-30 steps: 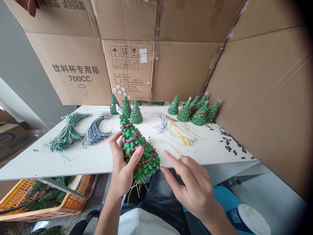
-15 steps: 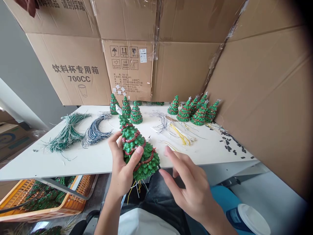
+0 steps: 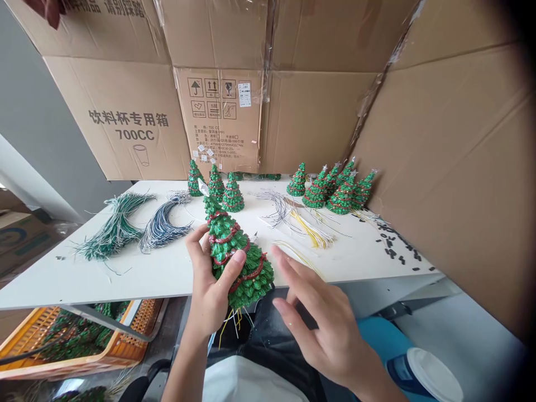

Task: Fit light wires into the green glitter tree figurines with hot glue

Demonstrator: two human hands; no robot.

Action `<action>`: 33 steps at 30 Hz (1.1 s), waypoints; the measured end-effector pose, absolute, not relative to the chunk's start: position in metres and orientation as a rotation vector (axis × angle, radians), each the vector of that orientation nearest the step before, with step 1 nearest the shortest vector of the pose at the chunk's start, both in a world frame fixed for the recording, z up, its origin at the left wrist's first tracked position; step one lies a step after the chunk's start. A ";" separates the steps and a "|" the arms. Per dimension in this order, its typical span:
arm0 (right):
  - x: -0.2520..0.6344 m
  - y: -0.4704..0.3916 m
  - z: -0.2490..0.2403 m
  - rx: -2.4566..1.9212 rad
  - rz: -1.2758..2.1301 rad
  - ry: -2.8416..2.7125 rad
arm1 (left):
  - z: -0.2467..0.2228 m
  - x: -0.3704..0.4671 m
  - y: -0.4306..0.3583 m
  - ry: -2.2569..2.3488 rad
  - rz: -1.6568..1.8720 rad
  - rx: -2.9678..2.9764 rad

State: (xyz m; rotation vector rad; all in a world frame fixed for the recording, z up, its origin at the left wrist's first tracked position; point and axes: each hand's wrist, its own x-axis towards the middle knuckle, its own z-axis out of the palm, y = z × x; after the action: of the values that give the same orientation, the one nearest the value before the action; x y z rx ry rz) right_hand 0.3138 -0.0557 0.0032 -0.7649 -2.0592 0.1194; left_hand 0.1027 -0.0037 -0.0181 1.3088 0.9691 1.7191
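Note:
My left hand [image 3: 211,285] grips a green miniature Christmas tree [image 3: 240,257] with red garlands and a pale, shiny tip. The tree leans to the left over the front edge of the table, its wide base toward my right hand. Yellow and white wires [image 3: 237,322] hang out beneath the base. Just right of the base is my right hand [image 3: 322,324], its thumb and fingers apart and nothing visible between them. The underside of the tree is hidden from view.
On the white table [image 3: 159,279] lie a green wire bundle [image 3: 115,223], a blue-white bundle [image 3: 165,223] and yellow-white wires [image 3: 312,229]. Several more trees [image 3: 343,192] stand toward the back, before cardboard walls [image 3: 318,123]. Small black pieces [image 3: 391,245] lie at right. An orange crate [image 3: 125,346] is below left.
My right hand has shifted slightly left and its fingers have moved a little. The tree and my left hand have stayed in nearly the same place.

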 end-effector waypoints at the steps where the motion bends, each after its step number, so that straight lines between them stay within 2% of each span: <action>1: 0.312 -0.055 0.003 -0.810 -0.030 -2.069 | -0.018 0.103 -0.004 0.972 1.719 1.308; 3: 0.310 -0.054 0.003 -0.883 -0.236 -2.064 | -0.018 0.104 -0.003 0.975 1.722 1.307; 5: 0.308 -0.055 0.005 -0.907 -0.253 -2.038 | -0.018 0.104 -0.003 0.970 1.725 1.302; 7: 0.309 -0.058 0.008 -0.887 -0.049 -2.020 | -0.019 0.105 -0.003 0.962 1.727 1.295; 11: 0.314 -0.062 0.014 -0.739 0.587 -1.957 | -0.019 0.105 -0.002 0.958 1.722 1.281; 13: 0.317 -0.063 0.013 -0.643 0.732 -1.916 | -0.019 0.105 -0.001 0.956 1.722 1.287; 20: 0.311 -0.057 -0.001 -0.760 0.382 -1.891 | -0.020 0.105 -0.002 0.956 1.715 1.294; 33: 0.299 -0.049 -0.011 -0.892 0.229 -1.738 | -0.020 0.112 -0.004 0.875 1.718 1.096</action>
State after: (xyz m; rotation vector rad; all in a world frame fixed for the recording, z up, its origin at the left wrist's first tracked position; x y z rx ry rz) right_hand 0.2995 -0.0486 -0.0109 -0.8916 -1.7384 0.2290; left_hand 0.1115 -0.0035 -0.0204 1.0955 0.8753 1.7181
